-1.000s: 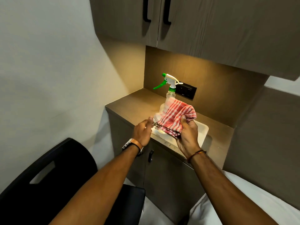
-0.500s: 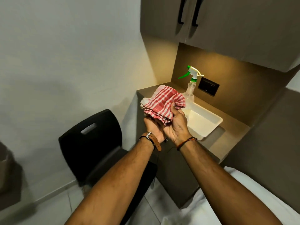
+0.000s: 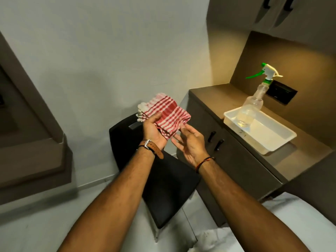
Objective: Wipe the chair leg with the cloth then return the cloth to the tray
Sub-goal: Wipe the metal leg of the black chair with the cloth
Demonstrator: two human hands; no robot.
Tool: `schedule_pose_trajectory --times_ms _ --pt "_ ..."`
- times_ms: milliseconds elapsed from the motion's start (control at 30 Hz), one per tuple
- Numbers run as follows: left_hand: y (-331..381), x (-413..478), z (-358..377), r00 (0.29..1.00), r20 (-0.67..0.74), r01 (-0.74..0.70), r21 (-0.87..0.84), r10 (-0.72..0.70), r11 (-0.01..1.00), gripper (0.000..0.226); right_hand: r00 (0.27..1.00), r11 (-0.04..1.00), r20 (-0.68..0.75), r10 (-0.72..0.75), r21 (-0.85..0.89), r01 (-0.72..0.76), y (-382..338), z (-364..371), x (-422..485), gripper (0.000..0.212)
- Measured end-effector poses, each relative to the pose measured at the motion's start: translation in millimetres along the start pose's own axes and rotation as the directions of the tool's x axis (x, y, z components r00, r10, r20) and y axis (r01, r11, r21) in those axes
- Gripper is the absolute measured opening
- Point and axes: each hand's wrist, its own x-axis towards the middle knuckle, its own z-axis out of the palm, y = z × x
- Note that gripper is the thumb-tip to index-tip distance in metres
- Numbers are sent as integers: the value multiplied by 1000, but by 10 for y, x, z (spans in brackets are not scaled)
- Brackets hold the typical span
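A folded red-and-white checked cloth (image 3: pixel 166 114) lies across my left hand (image 3: pixel 154 129), whose fingers grip it from below, above the black chair (image 3: pixel 169 186). My right hand (image 3: pixel 189 142) is just right of the cloth, palm up and fingers spread, with its fingertips at the cloth's lower right edge. The chair stands between the wall and the cabinet; one thin metal leg (image 3: pixel 156 235) shows under the seat's front corner. The white tray (image 3: pixel 269 140) sits on the counter to the right.
A clear spray bottle (image 3: pixel 252 106) with a green trigger stands in the tray's far end. The brown counter cabinet (image 3: pixel 234 160) has two dark door handles beside the chair. A white bed corner (image 3: pixel 272 230) is at lower right, a wooden unit (image 3: pixel 31 151) at left.
The cloth was lifted out of the tray and carried left over the chair. The view swung left and down. My right hand let go of the cloth, which now rests in my left hand.
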Motion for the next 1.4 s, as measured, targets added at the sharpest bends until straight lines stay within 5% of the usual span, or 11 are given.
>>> schedule_pose_trajectory --times_ms 133,233,367,500,833,933,1067,1167,1267,1333,1400 --pt "344 188 -710 999 -43 -31 -18 31 999 52 998 992 -65 29 -122 -36 637 -81 322 19" --pt "436 245 -1376 991 -119 -66 -33 62 997 50 992 928 -111 -54 -372 9 1267 -271 627 19" --pt "339 189 -2335 973 -228 -23 18 27 1000 48 981 633 31 -193 -760 148 2033 -614 928 45" --pt "79 45 -3375 926 -376 58 52 -34 997 48 965 314 242 -106 -912 263 2735 -994 1160 48" --pt "-1116 -418 -5257 767 -639 176 121 -59 977 58 906 -43 344 245 -930 365 4097 -1976 1812 56" --pt "-1605 -545 -5508 769 -639 173 165 -28 971 62 856 -159 395 333 -871 464 4389 -2188 1984 60" --pt "-2311 -691 -5729 780 -625 187 287 36 939 44 826 -326 495 270 -760 562 4668 -2380 2069 64" --pt "-2816 -726 -5834 797 -601 221 389 64 894 48 826 -346 527 201 -751 563 4726 -2436 2083 61" --pt "-3339 -712 -5925 789 -607 262 467 91 844 21 823 -350 540 176 -747 565 4742 -2454 2110 61" --pt "-3638 -684 -5925 765 -633 326 538 117 777 45 821 -340 549 159 -750 567 4759 -2446 2104 61" --pt "-3944 -650 -5901 814 -564 326 643 140 693 66 818 -329 557 141 -754 569 4782 -2452 2108 61"
